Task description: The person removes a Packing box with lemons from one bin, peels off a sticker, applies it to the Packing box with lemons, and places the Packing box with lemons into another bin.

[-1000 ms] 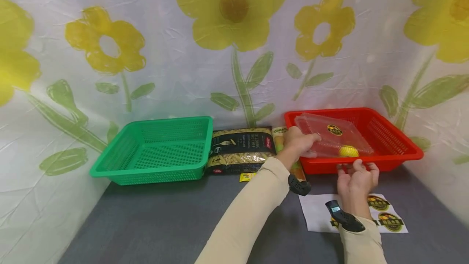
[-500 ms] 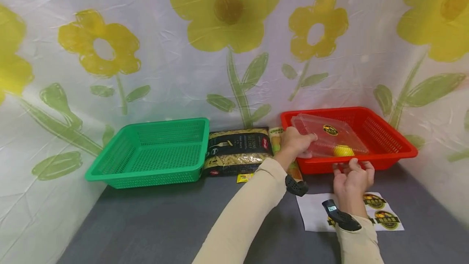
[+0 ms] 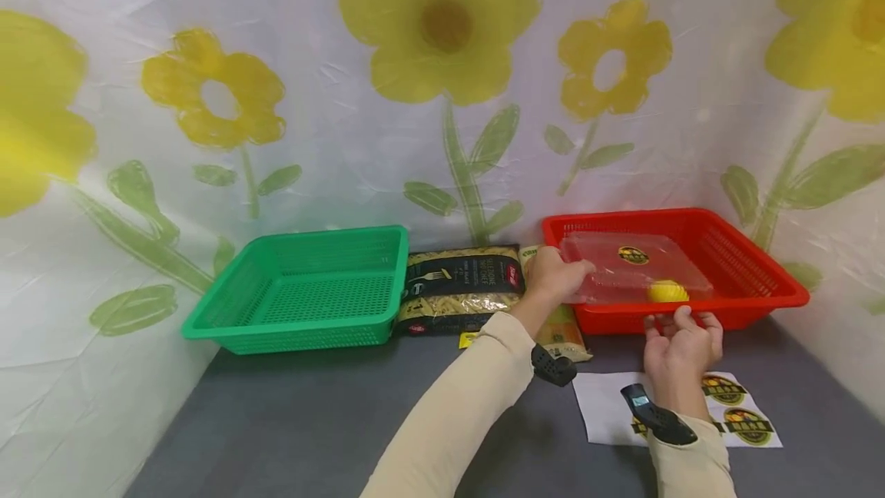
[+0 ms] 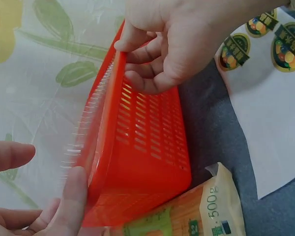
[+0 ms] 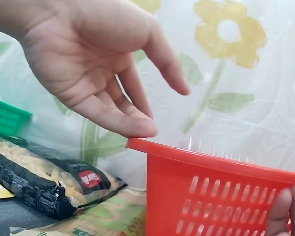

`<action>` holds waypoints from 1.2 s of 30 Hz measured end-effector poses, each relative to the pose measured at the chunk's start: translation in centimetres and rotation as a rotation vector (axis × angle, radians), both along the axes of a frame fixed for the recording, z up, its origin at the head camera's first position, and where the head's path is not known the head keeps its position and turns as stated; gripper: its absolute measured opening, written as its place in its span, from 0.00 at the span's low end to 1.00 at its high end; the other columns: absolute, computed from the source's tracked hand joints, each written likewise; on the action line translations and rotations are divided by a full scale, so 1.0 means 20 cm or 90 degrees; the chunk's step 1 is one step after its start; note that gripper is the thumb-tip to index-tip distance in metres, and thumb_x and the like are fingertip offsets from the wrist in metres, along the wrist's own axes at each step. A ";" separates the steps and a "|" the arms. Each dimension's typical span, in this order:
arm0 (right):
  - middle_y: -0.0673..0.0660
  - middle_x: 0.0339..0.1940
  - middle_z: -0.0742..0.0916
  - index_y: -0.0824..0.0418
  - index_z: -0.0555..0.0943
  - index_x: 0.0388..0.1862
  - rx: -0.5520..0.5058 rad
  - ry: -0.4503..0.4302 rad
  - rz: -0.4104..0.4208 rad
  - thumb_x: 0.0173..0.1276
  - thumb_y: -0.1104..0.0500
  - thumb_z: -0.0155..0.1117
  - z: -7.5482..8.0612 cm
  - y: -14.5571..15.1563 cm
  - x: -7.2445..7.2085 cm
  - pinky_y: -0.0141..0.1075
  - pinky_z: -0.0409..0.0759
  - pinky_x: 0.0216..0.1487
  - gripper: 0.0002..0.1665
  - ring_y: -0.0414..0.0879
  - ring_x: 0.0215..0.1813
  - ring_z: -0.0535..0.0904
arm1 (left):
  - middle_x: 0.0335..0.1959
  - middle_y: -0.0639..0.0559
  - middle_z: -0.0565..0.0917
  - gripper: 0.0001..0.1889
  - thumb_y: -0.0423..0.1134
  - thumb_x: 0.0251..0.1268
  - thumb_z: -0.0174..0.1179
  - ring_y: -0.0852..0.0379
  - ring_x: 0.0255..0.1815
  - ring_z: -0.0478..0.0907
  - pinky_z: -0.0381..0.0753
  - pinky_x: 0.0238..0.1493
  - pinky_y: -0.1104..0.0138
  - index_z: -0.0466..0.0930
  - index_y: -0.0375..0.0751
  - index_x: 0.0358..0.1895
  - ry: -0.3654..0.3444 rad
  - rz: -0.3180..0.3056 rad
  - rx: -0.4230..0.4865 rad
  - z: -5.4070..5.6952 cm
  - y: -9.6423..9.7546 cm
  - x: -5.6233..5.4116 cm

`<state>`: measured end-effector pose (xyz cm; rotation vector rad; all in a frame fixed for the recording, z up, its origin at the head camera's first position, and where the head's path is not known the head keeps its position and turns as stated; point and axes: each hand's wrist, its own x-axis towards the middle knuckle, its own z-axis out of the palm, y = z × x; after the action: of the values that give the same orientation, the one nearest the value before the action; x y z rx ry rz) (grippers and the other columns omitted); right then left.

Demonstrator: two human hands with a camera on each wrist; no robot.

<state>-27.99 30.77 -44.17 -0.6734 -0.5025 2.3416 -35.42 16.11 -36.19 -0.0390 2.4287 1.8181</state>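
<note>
A clear plastic box (image 3: 625, 271) with a round black-and-gold sticker (image 3: 633, 255) lies inside the red basket (image 3: 733, 303). A yellow ridged object (image 3: 668, 292) shows at the box's front right. My left hand (image 3: 553, 279) is at the basket's left end by the box's edge. In the right wrist view that left hand (image 5: 93, 69) has its fingers spread apart, the thumb at the basket's corner. My right hand (image 3: 683, 348) grips the front rim, thumb on top and fingers curled beneath, as the left wrist view also shows of that right hand (image 4: 172, 42).
A green basket (image 3: 297, 329) stands at the left. Between the baskets lie a black pasta bag (image 3: 463, 287), a small yellow packet (image 3: 466, 340) and a pale 500g food bag (image 3: 563, 333). A white sticker sheet (image 3: 608, 406) lies in front of the red basket.
The clear box's raised left side has come down, so it lies flatter in the red basket. My right hand keeps its grip on the rim.
</note>
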 end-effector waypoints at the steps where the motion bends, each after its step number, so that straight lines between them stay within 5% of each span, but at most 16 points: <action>1: 0.50 0.62 0.73 0.46 0.69 0.58 0.003 -0.004 0.000 0.73 0.60 0.64 0.00 0.00 0.00 0.36 0.81 0.46 0.20 0.48 0.49 0.71 | 0.38 0.48 0.79 0.14 0.38 0.56 0.74 0.51 0.18 0.85 0.86 0.21 0.65 0.81 0.37 0.40 0.002 -0.004 -0.002 0.00 -0.01 0.01; 7: 0.51 0.55 0.75 0.47 0.70 0.56 0.004 -0.015 0.002 0.72 0.58 0.65 0.00 0.00 0.01 0.35 0.79 0.43 0.18 0.48 0.41 0.72 | 0.39 0.52 0.83 0.19 0.36 0.58 0.68 0.45 0.25 0.84 0.87 0.24 0.60 0.81 0.41 0.54 0.034 -0.038 -0.029 0.03 -0.13 0.03; 14: 0.51 0.48 0.77 0.47 0.68 0.53 -0.064 -0.003 0.018 0.73 0.57 0.64 0.03 0.01 0.01 0.36 0.77 0.42 0.17 0.48 0.35 0.72 | 0.44 0.56 0.84 0.15 0.37 0.60 0.66 0.53 0.37 0.82 0.87 0.32 0.56 0.82 0.48 0.51 0.046 -0.063 0.012 0.04 -0.35 0.04; 20: 0.50 0.40 0.80 0.49 0.74 0.50 -0.103 -0.056 0.020 0.71 0.53 0.65 0.05 0.01 0.04 0.33 0.80 0.39 0.13 0.46 0.35 0.73 | 0.37 0.54 0.81 0.10 0.36 0.63 0.65 0.53 0.31 0.80 0.82 0.27 0.63 0.82 0.48 0.47 0.098 -0.100 0.065 0.02 -0.51 0.11; 24: 0.49 0.34 0.79 0.52 0.75 0.42 -0.120 -0.080 0.019 0.70 0.51 0.65 0.06 0.00 0.04 0.33 0.80 0.34 0.10 0.45 0.32 0.71 | 0.33 0.52 0.81 0.10 0.33 0.62 0.64 0.54 0.29 0.78 0.80 0.29 0.63 0.83 0.44 0.46 0.167 -0.095 0.088 -0.03 -0.61 0.17; 29: 0.50 0.24 0.76 0.54 0.75 0.31 -0.121 -0.088 0.007 0.71 0.51 0.64 0.08 0.00 0.06 0.34 0.77 0.24 0.12 0.47 0.23 0.69 | 0.31 0.51 0.80 0.08 0.31 0.61 0.63 0.56 0.29 0.75 0.78 0.33 0.63 0.84 0.41 0.43 0.240 -0.065 0.084 -0.16 -0.72 0.25; 36: 0.52 0.22 0.75 0.55 0.73 0.27 -0.107 -0.089 -0.011 0.72 0.53 0.62 0.10 0.00 0.08 0.34 0.77 0.21 0.14 0.48 0.18 0.69 | 0.30 0.51 0.80 0.07 0.29 0.60 0.63 0.58 0.28 0.73 0.74 0.32 0.67 0.83 0.40 0.41 0.282 -0.006 0.027 -0.29 -0.88 0.29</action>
<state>-26.45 30.85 -42.13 -0.9203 -0.3610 2.3490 -29.69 -1.54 -42.03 0.4217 2.6534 2.0552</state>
